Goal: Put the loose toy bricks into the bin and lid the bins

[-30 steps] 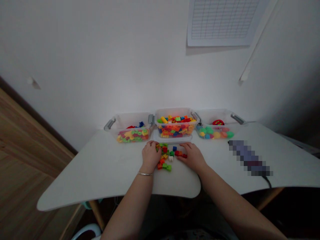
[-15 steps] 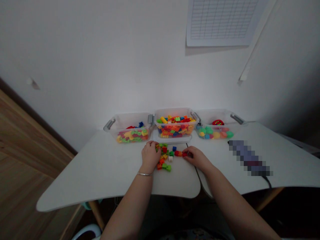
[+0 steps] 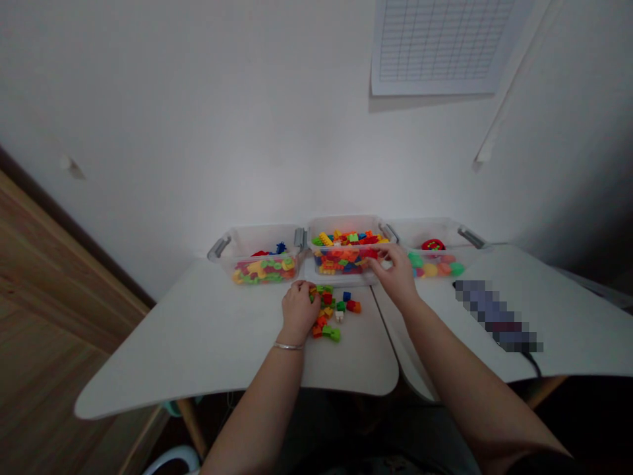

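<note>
Two hands worked at a white table; the left hand, a thin silver bangle on its wrist, lay palm down on the tabletop, its fingers curled narrow against the left side of a loose pile of plastic bricks; whether they held a brick could not be seen. The pile sat on the table between the hands, just in front of the middle bin; it mixed red, orange, green, yellow and blue bricks with one white brick. The right hand was raised well apart from the pile, reaching over the near right corner of that bin; its fingers were drawn narrow just above the bricks inside, and the hand hid whether they pinched anything. Three clear bins stood side by side along the back of the table, each touching the next; the left bin held green, yellow and red pieces and a blue spiky piece; the middle bin was heaped with mixed bricks; the right bin held rounded green, yellow and orange pieces and a red round piece. A pixelated object lay on the table's right side, with a black cable running off the edge; a grid-printed sheet hung on the wall above.
</note>
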`<state>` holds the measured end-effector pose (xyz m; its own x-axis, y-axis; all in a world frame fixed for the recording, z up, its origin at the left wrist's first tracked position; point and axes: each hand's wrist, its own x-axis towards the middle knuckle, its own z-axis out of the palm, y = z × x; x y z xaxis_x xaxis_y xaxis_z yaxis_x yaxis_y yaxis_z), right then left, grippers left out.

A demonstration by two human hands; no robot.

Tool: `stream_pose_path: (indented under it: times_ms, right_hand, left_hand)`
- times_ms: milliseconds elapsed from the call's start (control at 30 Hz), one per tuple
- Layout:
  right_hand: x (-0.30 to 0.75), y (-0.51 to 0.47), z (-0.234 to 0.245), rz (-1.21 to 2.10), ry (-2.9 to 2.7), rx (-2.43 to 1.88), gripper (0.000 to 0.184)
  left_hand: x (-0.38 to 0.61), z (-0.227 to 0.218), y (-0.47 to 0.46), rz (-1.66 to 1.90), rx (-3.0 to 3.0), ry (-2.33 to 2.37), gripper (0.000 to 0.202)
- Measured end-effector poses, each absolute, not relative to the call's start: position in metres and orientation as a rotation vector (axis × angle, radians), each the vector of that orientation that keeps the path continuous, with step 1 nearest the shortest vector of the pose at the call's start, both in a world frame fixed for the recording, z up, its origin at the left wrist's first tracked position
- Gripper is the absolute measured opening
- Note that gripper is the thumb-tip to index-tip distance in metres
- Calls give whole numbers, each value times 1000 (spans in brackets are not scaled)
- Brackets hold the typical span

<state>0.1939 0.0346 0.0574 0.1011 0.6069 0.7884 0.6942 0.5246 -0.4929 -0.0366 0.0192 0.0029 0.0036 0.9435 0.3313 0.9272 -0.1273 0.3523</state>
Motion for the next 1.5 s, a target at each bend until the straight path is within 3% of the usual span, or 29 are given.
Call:
stream_pose_path:
  times_ms: [467, 833, 1033, 1233, 1500]
  right_hand:
    - [164, 83, 67, -219, -1548, -1518, 30]
    - [181, 39, 24, -281, -1603, -1131, 26]
    - [177, 4, -13, 3, -1876, -1224, 33]
    - [177, -5, -14, 157, -2009, -1332, 36]
    - [180, -1, -15, 175, -2075, -1427, 16]
  left_hand:
    - [-38, 0, 20, 788, 2210, 2042, 26]
    - [-37, 3, 18, 764, 2211, 2069, 26]
    - [-36, 2, 19, 776, 2226, 2059, 25]
    - [-36, 0, 19, 782, 2231, 2058, 25]
    - [-36, 1, 20, 801, 2222, 2044, 25]
